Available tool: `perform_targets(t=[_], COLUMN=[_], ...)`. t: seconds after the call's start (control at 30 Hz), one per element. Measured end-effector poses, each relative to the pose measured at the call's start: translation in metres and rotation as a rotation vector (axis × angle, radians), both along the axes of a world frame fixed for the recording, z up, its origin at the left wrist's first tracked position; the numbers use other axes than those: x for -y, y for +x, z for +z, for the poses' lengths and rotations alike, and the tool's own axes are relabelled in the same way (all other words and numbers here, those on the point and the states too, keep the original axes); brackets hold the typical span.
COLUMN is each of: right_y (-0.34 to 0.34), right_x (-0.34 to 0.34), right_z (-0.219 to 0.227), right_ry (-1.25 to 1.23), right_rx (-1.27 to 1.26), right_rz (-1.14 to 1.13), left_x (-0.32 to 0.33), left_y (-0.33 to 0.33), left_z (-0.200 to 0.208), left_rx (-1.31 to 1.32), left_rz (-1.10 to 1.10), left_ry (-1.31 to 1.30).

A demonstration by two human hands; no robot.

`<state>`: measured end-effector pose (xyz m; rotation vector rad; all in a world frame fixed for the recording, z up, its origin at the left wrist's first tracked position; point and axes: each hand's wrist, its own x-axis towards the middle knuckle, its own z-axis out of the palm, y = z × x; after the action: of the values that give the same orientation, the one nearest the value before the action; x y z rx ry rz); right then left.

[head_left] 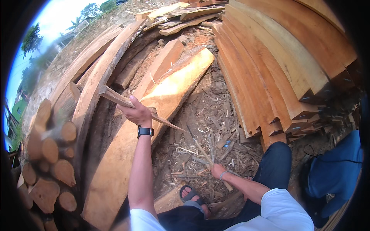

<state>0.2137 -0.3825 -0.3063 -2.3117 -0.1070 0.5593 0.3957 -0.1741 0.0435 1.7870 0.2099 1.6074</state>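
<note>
In the head view, the left hand [138, 112] was curled around a wooden stick [115, 96], its thin end slanting toward the right. The right hand [218, 171] was closed tightly on a long-handled tool [204, 153], and a broad plank [115, 165] lay beneath the left hand.

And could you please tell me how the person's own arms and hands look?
White sleeves leave both forearms bare. Just behind the ungloved left hand sits a black, rectangular watch; behind the ungloved right hand, a thin, pale bracelet.
</note>
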Motion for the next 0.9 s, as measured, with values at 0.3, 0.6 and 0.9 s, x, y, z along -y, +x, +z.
perform_targets(t=[0.3,0.6,0.9], right_y=[-0.001,0.0,0.003], right_x=[0.003,0.004,-0.001], right_z=[0.026,0.024,0.026], right_ry=[-0.01,-0.028,0.046], right_rx=[-0.024,-0.013,0.046], right_rz=[-0.015,0.041,-0.116], left_x=[0.003,0.007,-0.015], left_y=[-0.002,-0.007,0.01], left_z=[-0.001,0.015,0.008], left_rx=[-0.111,-0.123,-0.066], left_rz=[0.006,-0.113,-0.554], left_ry=[0.005,0.075,-0.237])
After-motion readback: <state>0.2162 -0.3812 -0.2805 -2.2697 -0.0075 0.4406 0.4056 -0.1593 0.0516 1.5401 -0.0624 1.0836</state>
